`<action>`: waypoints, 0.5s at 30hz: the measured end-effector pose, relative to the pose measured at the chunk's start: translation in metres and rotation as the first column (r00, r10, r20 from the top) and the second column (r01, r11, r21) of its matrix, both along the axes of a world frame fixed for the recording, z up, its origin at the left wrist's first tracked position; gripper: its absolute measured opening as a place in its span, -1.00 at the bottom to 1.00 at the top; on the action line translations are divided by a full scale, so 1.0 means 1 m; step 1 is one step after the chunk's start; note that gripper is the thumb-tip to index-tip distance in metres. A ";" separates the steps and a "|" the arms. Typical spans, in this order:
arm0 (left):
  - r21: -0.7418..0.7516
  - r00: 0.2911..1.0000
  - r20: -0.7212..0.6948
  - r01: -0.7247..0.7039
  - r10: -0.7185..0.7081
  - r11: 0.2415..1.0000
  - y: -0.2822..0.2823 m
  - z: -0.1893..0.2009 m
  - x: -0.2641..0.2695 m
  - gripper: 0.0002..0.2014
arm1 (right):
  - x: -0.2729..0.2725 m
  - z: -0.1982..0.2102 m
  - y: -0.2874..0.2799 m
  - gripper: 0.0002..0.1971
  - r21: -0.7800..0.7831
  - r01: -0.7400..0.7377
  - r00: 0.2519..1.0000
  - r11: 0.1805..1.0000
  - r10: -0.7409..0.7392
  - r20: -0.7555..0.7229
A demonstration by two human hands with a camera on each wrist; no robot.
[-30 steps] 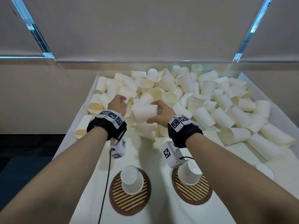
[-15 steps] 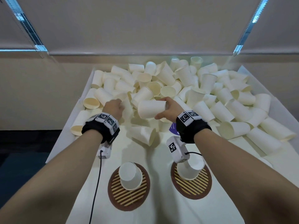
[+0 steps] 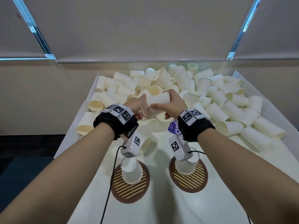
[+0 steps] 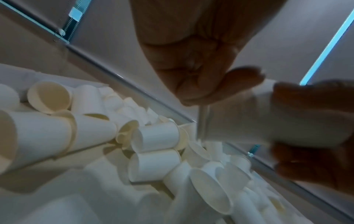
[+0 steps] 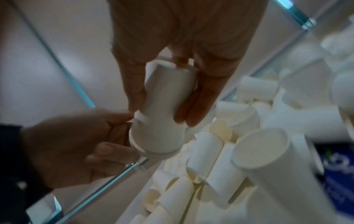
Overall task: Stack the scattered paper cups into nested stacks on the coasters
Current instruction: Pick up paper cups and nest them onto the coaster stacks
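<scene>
Cup: the cup [image 3: 159,101] lies sideways in the air above the near edge of the pile [image 3: 186,97], its mouth turned towards your left side and its base tucked into your right palm.
Right hand: your right hand [image 3: 172,105] wraps the cup, thumb along one side and fingers [image 5: 186,109] along the other; holding it near the base leaves the rim free.
Left hand: your left hand [image 3: 135,105] meets the cup at its rim, fingertips [image 5: 116,117] touching the lip. Whether it grips or only steadies, you cannot tell from these views; the left wrist view is too blurred.
Likely reason: two hands on one cup suggests you are turning it or nesting it, probably to get it base-down for a stack.
Coasters: the left coaster [image 3: 129,191] and right coaster [image 3: 193,181] sit near you, each bearing a cup [image 3: 131,172] [image 3: 186,167], well apart from the pile so stacks can stand undisturbed.
Table: the table [image 3: 161,207] carries it all; most cups lie unsorted at the far end.
Progress: early, by my reading.
</scene>
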State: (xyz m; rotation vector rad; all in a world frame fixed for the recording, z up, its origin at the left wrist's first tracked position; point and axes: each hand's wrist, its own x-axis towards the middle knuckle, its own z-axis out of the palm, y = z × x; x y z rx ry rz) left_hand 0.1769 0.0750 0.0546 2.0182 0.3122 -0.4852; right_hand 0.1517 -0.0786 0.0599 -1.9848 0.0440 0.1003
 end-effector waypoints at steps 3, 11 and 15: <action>-0.016 0.997 -0.065 0.029 -0.030 0.999 -0.023 -0.004 -0.018 -0.68 | -0.009 0.013 -0.018 -0.46 -0.311 -0.033 0.997 0.950 0.052 0.052; 0.037 0.957 -0.160 0.252 -0.243 0.967 -0.073 -0.012 -0.059 -0.77 | -0.041 0.037 -0.055 -0.53 -0.648 -0.279 0.955 0.709 0.132 -0.268; 0.157 0.957 -0.097 0.287 -0.274 0.945 -0.070 -0.012 -0.060 -0.78 | -0.060 0.033 -0.061 -0.54 -0.699 -0.397 0.903 0.596 0.115 -0.414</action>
